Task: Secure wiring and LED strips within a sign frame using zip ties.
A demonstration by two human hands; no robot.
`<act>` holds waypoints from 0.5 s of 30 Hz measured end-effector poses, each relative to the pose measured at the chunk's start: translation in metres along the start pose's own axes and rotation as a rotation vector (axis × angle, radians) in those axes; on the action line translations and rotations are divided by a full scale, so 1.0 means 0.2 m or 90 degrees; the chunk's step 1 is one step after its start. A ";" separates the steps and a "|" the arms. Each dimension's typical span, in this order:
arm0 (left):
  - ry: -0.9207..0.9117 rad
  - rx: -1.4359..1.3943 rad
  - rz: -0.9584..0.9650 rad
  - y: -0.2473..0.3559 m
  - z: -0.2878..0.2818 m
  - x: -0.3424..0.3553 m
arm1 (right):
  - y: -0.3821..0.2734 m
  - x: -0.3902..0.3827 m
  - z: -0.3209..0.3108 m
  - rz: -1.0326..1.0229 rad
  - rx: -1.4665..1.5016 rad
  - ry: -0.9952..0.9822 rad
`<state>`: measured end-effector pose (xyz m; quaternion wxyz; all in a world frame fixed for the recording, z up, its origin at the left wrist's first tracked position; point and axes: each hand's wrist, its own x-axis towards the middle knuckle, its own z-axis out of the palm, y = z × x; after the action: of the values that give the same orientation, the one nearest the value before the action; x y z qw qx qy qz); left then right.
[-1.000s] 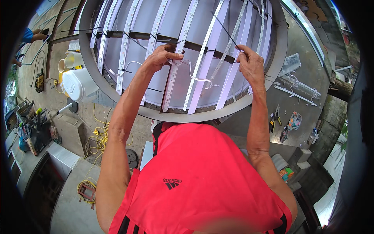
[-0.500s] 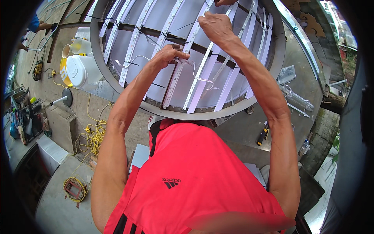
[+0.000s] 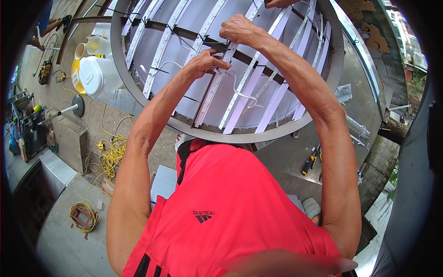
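Observation:
A large round metal frame (image 3: pixel 258 137) holds several white LED light strips (image 3: pixel 210 99) in long rows across a dark crossbar (image 3: pixel 242 57). My left hand (image 3: pixel 203 64) rests on one strip where it meets the crossbar, thumb and forefinger apart. A loose white wire (image 3: pixel 240 93) curls from beside its fingertips. Farther away, my right hand (image 3: pixel 241 30) is closed above the same strip; whatever its fingers grip is hidden. Black cable ties (image 3: pixel 210 40) stick out along the crossbar. At the top edge, another person's hand (image 3: pixel 279 3) is partly in view over the frame.
Left of the frame stand a white lidded bucket (image 3: pixel 91 79) and a tan cup (image 3: pixel 80 51). Tangled yellow cord (image 3: pixel 110 157) lies on the floor. A yellow-and-black utility knife (image 3: pixel 308 164) lies at the right. At far left, another person's leg (image 3: pixel 50 26) shows.
My right hand has shifted left toward my left hand, staying closed. The left hand keeps its place on the strip, while the whole view has shifted slightly.

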<state>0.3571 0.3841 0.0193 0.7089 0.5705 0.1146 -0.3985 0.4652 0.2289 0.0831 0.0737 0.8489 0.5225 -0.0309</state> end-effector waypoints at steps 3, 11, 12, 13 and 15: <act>-0.023 0.024 -0.040 0.01 -0.01 0.01 | -0.04 -0.02 0.01 0.000 0.030 -0.023; -0.052 0.033 -0.072 0.01 -0.02 0.03 | -0.22 -0.27 -0.11 0.367 0.259 -0.034; -0.056 0.034 -0.073 0.02 -0.02 0.03 | -0.25 -0.30 -0.11 0.385 0.260 -0.065; -0.057 0.029 -0.075 0.02 -0.02 0.03 | -0.29 -0.33 -0.11 0.462 0.382 -0.103; -0.056 0.029 -0.079 0.02 -0.02 0.04 | -0.35 -0.38 -0.09 0.597 0.728 -0.151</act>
<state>0.3654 0.3844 0.0162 0.6741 0.5604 0.1090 -0.4687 0.3678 0.1953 0.1040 -0.3181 0.8793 -0.0032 -0.3544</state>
